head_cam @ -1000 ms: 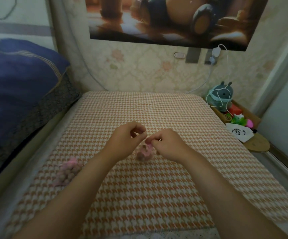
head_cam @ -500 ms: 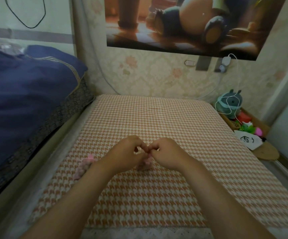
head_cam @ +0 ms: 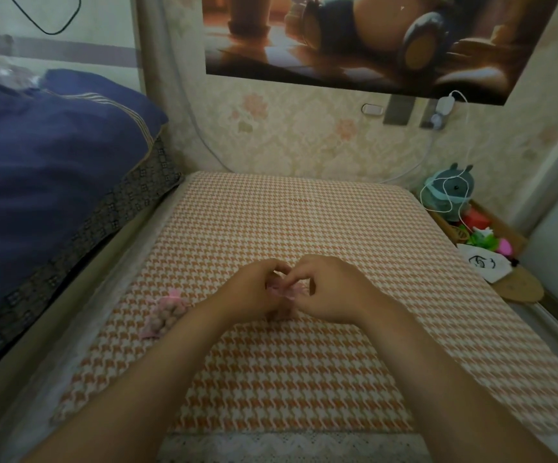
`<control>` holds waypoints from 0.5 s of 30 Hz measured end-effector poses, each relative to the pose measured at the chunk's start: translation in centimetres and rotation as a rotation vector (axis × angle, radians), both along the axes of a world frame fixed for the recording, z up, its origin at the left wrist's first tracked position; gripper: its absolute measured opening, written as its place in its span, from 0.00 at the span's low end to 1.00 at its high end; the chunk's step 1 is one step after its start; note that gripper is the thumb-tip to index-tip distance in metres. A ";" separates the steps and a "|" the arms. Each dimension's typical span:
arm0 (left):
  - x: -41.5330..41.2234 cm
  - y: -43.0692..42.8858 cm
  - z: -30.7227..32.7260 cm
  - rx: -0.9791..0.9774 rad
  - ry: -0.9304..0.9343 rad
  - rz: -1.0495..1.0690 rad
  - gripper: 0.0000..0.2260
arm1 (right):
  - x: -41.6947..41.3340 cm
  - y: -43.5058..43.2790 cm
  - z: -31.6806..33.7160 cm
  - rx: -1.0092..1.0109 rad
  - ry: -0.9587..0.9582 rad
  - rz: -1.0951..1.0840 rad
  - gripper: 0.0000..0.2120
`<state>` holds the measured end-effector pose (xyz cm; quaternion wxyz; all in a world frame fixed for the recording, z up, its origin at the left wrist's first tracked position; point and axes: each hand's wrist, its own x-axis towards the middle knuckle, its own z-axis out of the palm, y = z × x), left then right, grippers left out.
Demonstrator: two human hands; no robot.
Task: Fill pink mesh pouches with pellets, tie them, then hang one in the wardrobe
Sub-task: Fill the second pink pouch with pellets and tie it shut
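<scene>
Far left: a dark blue quilt [head_cam: 53, 155] lies on a bed, with its patterned border facing the work surface. The work surface is an orange-and-white houndstooth cloth [head_cam: 304, 379] with a lace trim at the near edge.

Left part of the cloth: one filled pouch [head_cam: 165, 314] of pink mesh lies flat. Pellets show through the mesh, and the gathered neck points away from the person. It lies just beside the left forearm, and neither hand touches it.

Centre of the cloth: the left hand [head_cam: 254, 290] has its fingers curled, and its fingertips pinch the pink top of a second pouch [head_cam: 279, 289]. The right hand [head_cam: 332, 290] meets it from the other side, also with curled fingers, and pinches the same gathered top. The fingertips of the two hands almost touch. The body of the second pouch sits on the cloth directly below the hands and is mostly hidden by them. Whether its string is knotted cannot be determined.

Right edge: a wooden tray [head_cam: 521, 289] stands beside the cloth. It holds a grey-green plush toy [head_cam: 451, 192] draped with a white cable [head_cam: 438, 152], small coloured items and a white drawstring bag [head_cam: 483, 265] bearing a black drawing. The cable runs up to a charger [head_cam: 444, 106] on the wall, below a poster [head_cam: 371, 38].
</scene>
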<state>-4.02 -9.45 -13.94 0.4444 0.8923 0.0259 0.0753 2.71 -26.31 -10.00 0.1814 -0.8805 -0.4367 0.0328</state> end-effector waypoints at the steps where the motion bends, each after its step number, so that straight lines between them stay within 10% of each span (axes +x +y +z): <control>1: 0.1 0.1 -0.1 -0.009 0.005 -0.001 0.16 | 0.0 0.1 -0.1 -0.028 -0.035 0.006 0.11; 15: 0.4 0.6 -1.0 -0.009 0.056 -0.047 0.22 | 0.7 0.5 -0.8 -0.118 -0.088 -0.085 0.11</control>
